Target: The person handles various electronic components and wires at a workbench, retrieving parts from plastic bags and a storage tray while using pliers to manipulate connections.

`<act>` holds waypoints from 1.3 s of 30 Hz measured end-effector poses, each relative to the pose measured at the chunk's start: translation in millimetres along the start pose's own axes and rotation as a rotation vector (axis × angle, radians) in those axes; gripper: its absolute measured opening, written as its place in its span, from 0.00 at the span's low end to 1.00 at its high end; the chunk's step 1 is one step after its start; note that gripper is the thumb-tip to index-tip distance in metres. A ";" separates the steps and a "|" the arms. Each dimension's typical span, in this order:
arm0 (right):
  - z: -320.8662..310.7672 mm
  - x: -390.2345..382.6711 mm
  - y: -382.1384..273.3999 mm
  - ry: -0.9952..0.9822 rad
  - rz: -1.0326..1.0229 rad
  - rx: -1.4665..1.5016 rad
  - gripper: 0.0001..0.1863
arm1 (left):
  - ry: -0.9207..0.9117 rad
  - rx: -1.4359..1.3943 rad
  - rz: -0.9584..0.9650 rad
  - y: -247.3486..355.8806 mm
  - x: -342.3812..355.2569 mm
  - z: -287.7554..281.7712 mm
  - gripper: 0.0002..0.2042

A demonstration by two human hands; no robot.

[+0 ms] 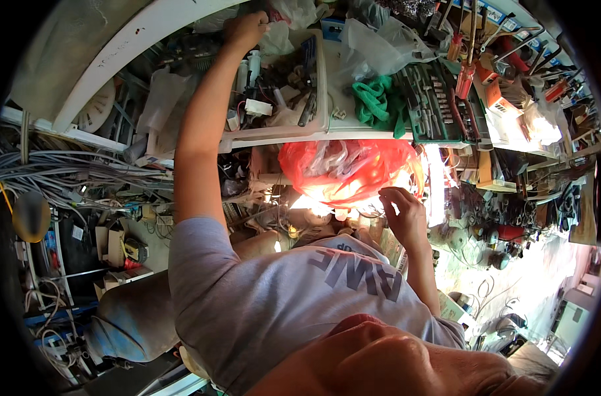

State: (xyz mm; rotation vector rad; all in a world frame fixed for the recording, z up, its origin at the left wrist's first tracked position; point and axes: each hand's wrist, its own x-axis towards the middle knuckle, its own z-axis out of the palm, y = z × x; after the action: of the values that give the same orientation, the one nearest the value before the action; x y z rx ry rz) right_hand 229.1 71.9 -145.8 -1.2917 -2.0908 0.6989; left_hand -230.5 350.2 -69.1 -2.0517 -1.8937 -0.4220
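My left arm stretches up over a clear plastic bin (323,86) full of mixed parts. My left hand (244,31) is closed at the bin's far side, beside crumpled clear plastic bags (274,41); what its fingers hold, if anything, is hidden. Below the shelf edge sits a translucent red plastic bag (353,173), brightly lit, with pale plastic inside. Close to the bag's lower right side is my right hand (406,216), its fingers bent and the thumb apart, with nothing visible between them. White syringe-like tubes (254,66) and a small white block (258,107) lie in the bin.
A green socket set case (436,105) and a green mesh cloth (376,102) lie right of the bin. Red-handled screwdrivers (465,79) stand farther right. Bundled grey cables (69,173) run along the left. Cluttered parts (505,237) fill the right side.
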 end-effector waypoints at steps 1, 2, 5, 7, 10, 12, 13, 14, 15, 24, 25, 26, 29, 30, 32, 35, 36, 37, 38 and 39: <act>-2.1 4.9 -2.8 -0.008 0.004 0.046 0.06 | 0.058 -0.081 0.045 1.9 -6.9 -15.0 0.13; -0.7 11.8 -3.9 0.018 -0.044 0.055 0.06 | 0.055 -0.215 0.004 1.0 -13.7 -28.2 0.14; 4.9 38.6 -14.2 0.020 -0.147 0.151 0.08 | -0.002 -0.730 -0.132 -3.4 -43.5 -63.1 0.17; 7.9 61.5 -24.3 0.072 -0.199 0.230 0.09 | -0.133 -0.872 -0.342 35.8 -62.3 -87.1 0.15; 7.3 98.9 -57.1 0.033 -0.190 0.419 0.10 | -0.287 -1.352 -0.616 66.1 -98.7 -107.6 0.12; 12.8 123.7 -80.7 0.069 -0.257 0.544 0.10 | -0.348 -1.767 -0.623 79.7 -126.0 -106.5 0.10; 13.8 129.3 -92.1 0.087 -0.292 0.608 0.10 | -0.343 -1.898 -0.603 89.2 -141.8 -107.7 0.09; 13.9 132.2 -100.8 0.037 -0.294 0.636 0.11 | -0.339 -2.034 -0.576 101.9 -156.9 -108.9 0.07; 14.7 135.1 -109.6 -0.017 -0.298 0.668 0.12 | -0.219 -2.080 -0.631 121.3 -173.8 -114.7 0.08; 24.7 100.9 -112.8 -0.238 -0.311 0.767 0.12 | 0.009 -2.270 -0.697 204.8 -279.6 -129.7 0.14; 27.5 94.4 -109.0 -0.314 -0.256 0.740 0.13 | 0.042 -2.270 -0.675 203.2 -294.5 -116.8 0.13; 31.7 88.5 -103.6 -0.350 -0.242 0.721 0.13 | 0.045 -2.229 -0.696 208.4 -303.7 -113.0 0.14; 43.1 71.2 -89.4 -0.453 -0.183 0.703 0.13 | 0.023 -2.147 -0.739 221.9 -324.0 -107.8 0.13; 47.9 66.2 -85.3 -0.443 -0.188 0.718 0.13 | 0.009 -2.156 -0.758 222.3 -331.6 -102.3 0.11; 62.0 57.0 -74.1 -0.428 -0.196 0.750 0.13 | -0.016 -2.173 -0.802 223.6 -349.2 -88.8 0.07; 72.1 49.2 -63.7 -0.495 -0.148 0.683 0.12 | -0.004 -2.146 -0.935 230.2 -360.8 -80.0 0.06; 72.5 46.9 -61.8 -0.518 -0.137 0.662 0.12 | -0.028 -2.136 -0.940 231.8 -364.6 -76.7 0.05; 70.2 45.5 -60.3 -0.545 -0.147 0.647 0.12 | 0.003 -2.127 -0.966 236.1 -369.1 -74.1 0.06; 65.7 43.4 -62.4 -0.571 -0.156 0.636 0.12 | -0.005 -2.136 -0.966 238.4 -372.7 -72.6 0.07; 62.7 41.6 -62.9 -0.596 -0.163 0.625 0.12 | -0.017 -2.145 -0.965 239.9 -376.4 -68.2 0.07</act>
State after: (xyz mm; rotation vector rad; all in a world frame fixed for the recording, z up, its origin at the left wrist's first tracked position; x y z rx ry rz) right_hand 131.4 76.7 -137.8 -0.5950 -2.0972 1.6486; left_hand -21.4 -36.1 -173.5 -0.8859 -2.2424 -3.7248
